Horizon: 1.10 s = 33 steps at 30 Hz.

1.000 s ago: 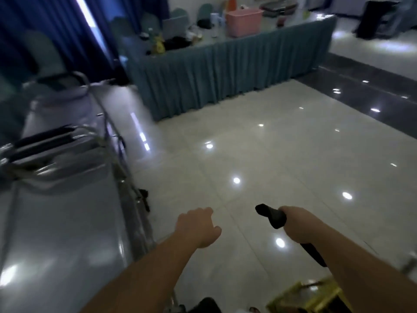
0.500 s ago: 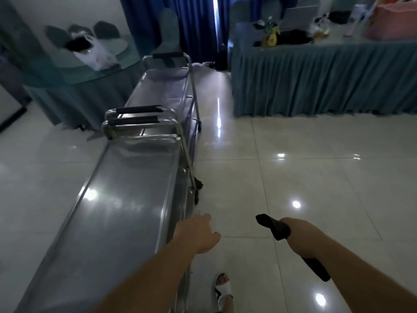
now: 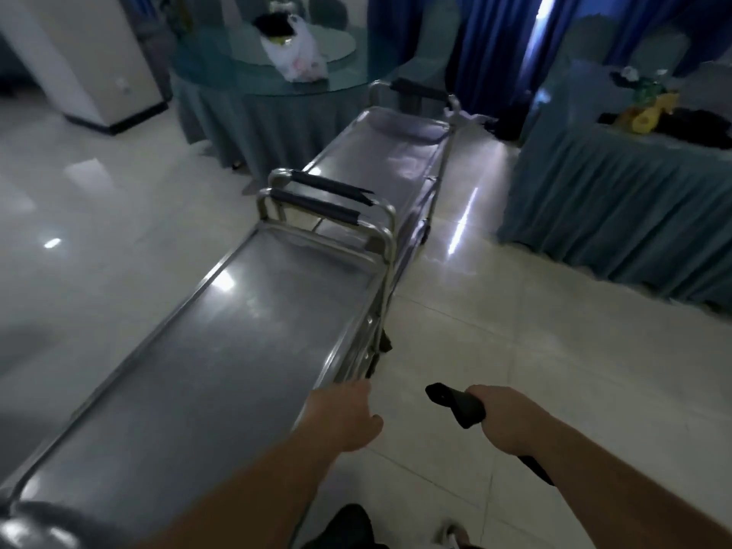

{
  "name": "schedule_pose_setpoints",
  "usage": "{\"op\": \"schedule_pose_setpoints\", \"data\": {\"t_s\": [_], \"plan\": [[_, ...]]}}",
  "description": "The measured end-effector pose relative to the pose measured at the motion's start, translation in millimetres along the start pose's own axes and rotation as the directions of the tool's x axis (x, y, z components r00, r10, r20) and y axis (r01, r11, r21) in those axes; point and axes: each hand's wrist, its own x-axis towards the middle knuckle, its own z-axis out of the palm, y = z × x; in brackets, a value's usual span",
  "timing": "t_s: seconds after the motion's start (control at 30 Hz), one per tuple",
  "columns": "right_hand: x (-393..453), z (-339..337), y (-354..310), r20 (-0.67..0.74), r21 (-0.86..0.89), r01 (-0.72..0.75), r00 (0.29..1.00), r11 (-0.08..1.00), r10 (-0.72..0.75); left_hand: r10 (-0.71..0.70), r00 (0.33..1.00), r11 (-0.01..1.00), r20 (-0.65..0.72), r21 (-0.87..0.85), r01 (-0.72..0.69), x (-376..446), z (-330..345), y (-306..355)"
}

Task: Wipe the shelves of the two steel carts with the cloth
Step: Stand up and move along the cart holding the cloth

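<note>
Here the right hand (image 3: 505, 420) grips a dark cloth (image 3: 459, 406); left hand (image 3: 342, 420) fingers hidden, state unclear

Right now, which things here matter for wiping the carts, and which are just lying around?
For the job:
near cart
far cart
dark cloth, gripped by the right hand
left hand, at the near cart's edge

Just lying about:
plastic bag on the round table
skirted table

Two carts stand end to end, near cart (image 3: 222, 350) in front, far cart (image 3: 388, 156) behind it, round counter (image 3: 222, 73) beyond left, long counter (image 3: 618, 184) right.
</note>
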Motion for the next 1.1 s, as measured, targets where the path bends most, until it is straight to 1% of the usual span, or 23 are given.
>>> {"op": "schedule_pose_setpoints", "data": {"t_s": [0.07,0.13,0.23,0.3,0.37,0.43,0.5,0.57,0.63,0.73,0.83,0.9,1.0,1.1], "plan": [[33.7,-14.9,-9.2,0.058,-0.071,0.076,0.996,0.995,-0.072,-0.084,0.996,0.994,-0.021,-0.065,0.082,4.8,2.0,-8.2],[67.9,-26.6,-20.6,0.115,-0.136,0.157,0.983,0.978,-0.142,-0.196,0.980,0.974,-0.035,-0.124,0.190,7.0,6.8,-14.7],[116.3,-38.9,-41.4,0.204,-0.217,0.315,0.940,0.924,-0.272,-0.370,0.928,0.898,-0.031,-0.269,0.349,6.3,18.5,-18.3],[140.6,-44.9,-55.3,0.284,-0.270,0.428,0.892,0.863,-0.353,-0.497,0.868,0.812,-0.011,-0.361,0.460,0.4,30.6,-14.0],[155.7,-47.1,-67.4,0.355,-0.304,0.521,0.839,0.797,-0.413,-0.609,0.792,0.700,0.042,-0.442,0.561,-11.8,49.6,-2.1],[163.9,-45.7,-72.6,0.405,-0.311,0.587,0.793,0.747,-0.455,-0.679,0.726,0.594,0.105,-0.504,0.628,-25.6,73.3,16.8],[166.2,-39.2,-75.5,0.457,-0.324,0.638,0.752,0.698,-0.476,-0.728,0.664,0.502,0.171,-0.528,0.685,-40.5,99.5,36.5],[164.2,-27.9,-76.5,0.501,-0.370,0.670,0.727,0.644,-0.469,-0.762,0.608,0.417,0.224,-0.549,0.725,-54.8,124.3,55.3],[158.3,-11.5,-76.8,0.532,-0.415,0.694,0.710,0.588,-0.462,-0.785,0.565,0.350,0.254,-0.572,0.742,-66.0,147.5,70.1],[141.6,23.0,-82.4,0.608,-0.448,0.729,0.673,0.518,-0.422,-0.788,0.544,0.306,0.288,-0.584,0.752,-78.9,178.7,81.3],[122.6,63.9,-92.2,0.659,-0.466,0.744,0.653,0.479,-0.373,-0.785,0.528,0.267,0.323,-0.592,0.760,-88.3,214.8,81.7],[110.5,95.1,-98.3,0.674,-0.465,0.742,0.651,0.483,-0.351,-0.781,0.522,0.242,0.342,-0.604,0.759,-93.4,241.5,79.4],[97.3,148.4,-103.8,0.688,-0.431,0.739,0.640,0.517,-0.342,-0.768,0.529,0.218,0.361,-0.628,0.747,-92.5,284.5,76.1],[90.6,199.9,-99.3,0.680,-0.351,0.720,0.635,0.598,-0.366,-0.757,0.523,0.196,0.392,-0.628,0.753,-86.6,322.9,74.4]]}}
